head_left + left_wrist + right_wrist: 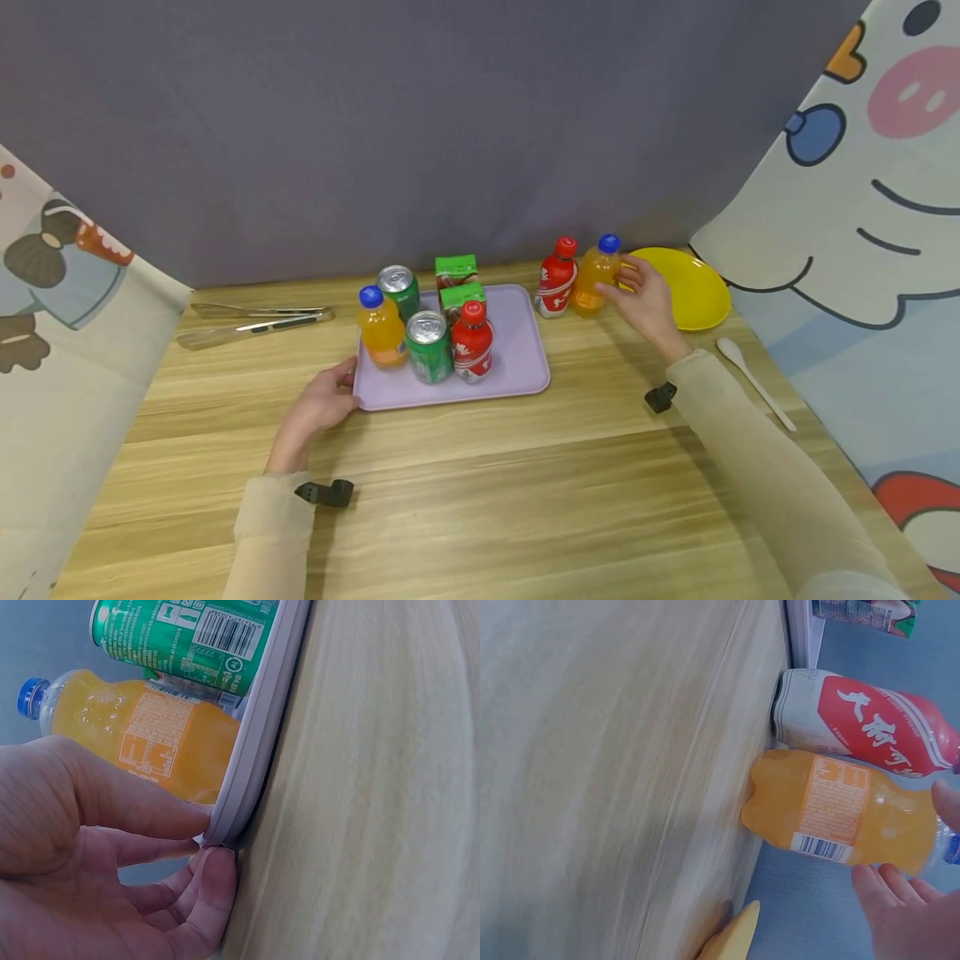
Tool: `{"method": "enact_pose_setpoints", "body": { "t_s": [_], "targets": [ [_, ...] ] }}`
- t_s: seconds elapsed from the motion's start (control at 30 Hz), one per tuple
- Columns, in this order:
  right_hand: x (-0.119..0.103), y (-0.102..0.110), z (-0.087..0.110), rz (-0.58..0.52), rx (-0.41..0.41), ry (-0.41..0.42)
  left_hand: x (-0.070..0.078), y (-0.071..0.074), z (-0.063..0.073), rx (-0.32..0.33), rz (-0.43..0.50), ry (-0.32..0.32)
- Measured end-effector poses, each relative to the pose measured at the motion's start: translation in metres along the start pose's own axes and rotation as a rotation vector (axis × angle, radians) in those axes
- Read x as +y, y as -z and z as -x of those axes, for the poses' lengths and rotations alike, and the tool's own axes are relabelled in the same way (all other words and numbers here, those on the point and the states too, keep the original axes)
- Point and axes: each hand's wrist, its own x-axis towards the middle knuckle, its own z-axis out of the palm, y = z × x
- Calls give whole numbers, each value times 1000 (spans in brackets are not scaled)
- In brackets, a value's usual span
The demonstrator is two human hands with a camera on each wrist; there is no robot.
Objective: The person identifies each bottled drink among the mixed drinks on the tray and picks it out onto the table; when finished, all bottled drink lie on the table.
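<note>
My left hand (326,402) pinches the near-left corner of a lilac tray (517,333), thumb at the rim and fingertips against its underside, as the left wrist view shows. On the tray stand an orange drink bottle (383,333) with a blue cap, two green cans (430,354), two drink cartons (455,267) with green tops and a red bottle (472,346). My right hand (647,302) is at a second orange drink bottle (836,806), thumb and fairly straight fingers on either side of its upper part. This bottle stands upright beside another red bottle (557,279).
Metal tongs (262,325) lie left of the tray. A yellow plate (701,292) sits behind my right hand, and a pale spoon (753,383) lies near the table's right edge. A grey partition (450,133) rises along the back of the wooden table (465,500).
</note>
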Motion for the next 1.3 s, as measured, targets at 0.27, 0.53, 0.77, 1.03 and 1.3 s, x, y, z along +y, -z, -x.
{"method": "enact_pose_setpoints", "body": {
  "t_s": [0.27,0.53,0.77,1.03,1.3],
  "targets": [
    [-2,4,12,12,-21,20,-1,0,0,-1,-15,-2],
    [-31,4,33,-66,-34,54,-1,0,0,10,-3,-11],
    [-32,-4,37,-46,-35,121,-2,0,-1,14,-4,-16],
    [-63,-20,57,-85,-83,194,-1,0,0,14,-4,-12],
    [-67,-37,61,-116,-121,249,-2,0,0,7,1,-15]
  ]
}}
